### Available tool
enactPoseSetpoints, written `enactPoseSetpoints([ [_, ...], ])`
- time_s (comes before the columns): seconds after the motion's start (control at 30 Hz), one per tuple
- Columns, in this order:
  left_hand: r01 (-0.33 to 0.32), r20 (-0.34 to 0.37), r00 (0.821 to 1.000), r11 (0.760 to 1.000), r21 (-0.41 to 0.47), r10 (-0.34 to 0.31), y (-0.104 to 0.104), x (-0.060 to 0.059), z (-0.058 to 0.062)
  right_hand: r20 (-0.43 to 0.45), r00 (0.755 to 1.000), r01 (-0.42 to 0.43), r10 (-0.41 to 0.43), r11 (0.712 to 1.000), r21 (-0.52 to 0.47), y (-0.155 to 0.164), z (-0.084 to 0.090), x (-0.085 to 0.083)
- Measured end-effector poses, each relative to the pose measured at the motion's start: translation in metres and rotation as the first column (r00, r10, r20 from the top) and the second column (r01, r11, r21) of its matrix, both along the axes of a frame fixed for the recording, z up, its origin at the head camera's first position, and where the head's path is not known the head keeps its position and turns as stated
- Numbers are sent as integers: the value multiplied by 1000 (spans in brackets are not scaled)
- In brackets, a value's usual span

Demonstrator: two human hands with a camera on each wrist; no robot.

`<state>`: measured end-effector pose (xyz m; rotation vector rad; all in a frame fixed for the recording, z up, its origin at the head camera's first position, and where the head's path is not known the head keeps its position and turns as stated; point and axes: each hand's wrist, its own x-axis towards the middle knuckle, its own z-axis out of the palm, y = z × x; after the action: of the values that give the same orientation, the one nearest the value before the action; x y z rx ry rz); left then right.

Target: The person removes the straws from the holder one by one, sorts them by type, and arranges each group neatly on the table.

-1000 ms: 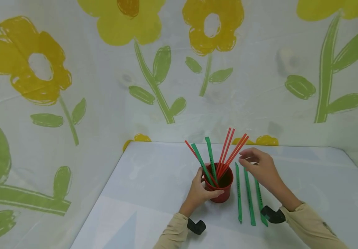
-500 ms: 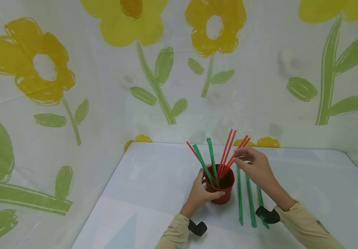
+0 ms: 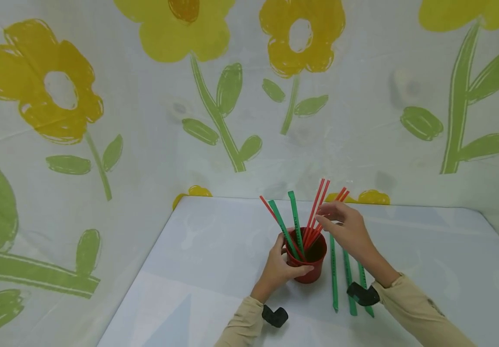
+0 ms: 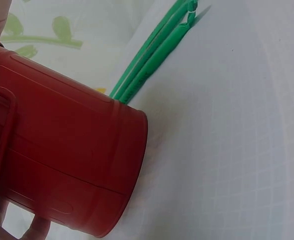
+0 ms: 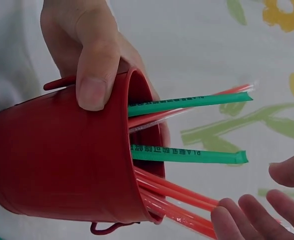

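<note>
While left hand (image 3: 277,270) grips cup (image 3: 307,262), red straws (image 3: 318,212) touch right fingertips (image 3: 324,219).

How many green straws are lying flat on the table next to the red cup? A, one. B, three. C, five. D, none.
B: three green straws lie side by side on the table just right of the red cup, under the right hand, while two other green ones stand inside the cup.

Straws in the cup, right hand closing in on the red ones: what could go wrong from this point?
The red straws lean together, so the right hand may take several or flick out a green straw. A sideways pull could tip the red cup, though the left hand grips it. The right arm could also scatter the green straws on the table.
</note>
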<state>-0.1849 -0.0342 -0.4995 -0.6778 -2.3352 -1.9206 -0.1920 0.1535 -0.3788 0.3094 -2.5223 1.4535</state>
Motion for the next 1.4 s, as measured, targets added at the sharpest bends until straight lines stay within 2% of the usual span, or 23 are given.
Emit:
enactPoseSetpoints([
  [0.3, -6, 19, 1000, 1000, -4, 7, 0, 0, -1, -27, 999, -22, 22, 1000, 13, -8, 0, -9],
  [0.47, 0, 23, 1000, 1000, -9, 0, 0, 2, 3, -22, 999, -31, 31, 1000, 7, -14, 0, -17],
  [0.77, 26, 27, 999, 1000, -1, -26, -3, 16, 34, -63, 997, -49, 51, 998, 32, -26, -2, -24],
  [1.03, 12, 32, 999, 1000, 1, -12, -3, 17, 36, -46, 998, -27, 32, 995, 95, -40, -5, -25],
  [1.27, 6, 41, 999, 1000, -4, -6, -3, 17, 35, 38, 999, -31, 25, 985, 170, -53, -10, -29],
  [1.4, 2, 51, 999, 1000, -8, -2, -3, 18, 36, 48, 998, -37, 29, 982, 185, -56, -13, -28],
])
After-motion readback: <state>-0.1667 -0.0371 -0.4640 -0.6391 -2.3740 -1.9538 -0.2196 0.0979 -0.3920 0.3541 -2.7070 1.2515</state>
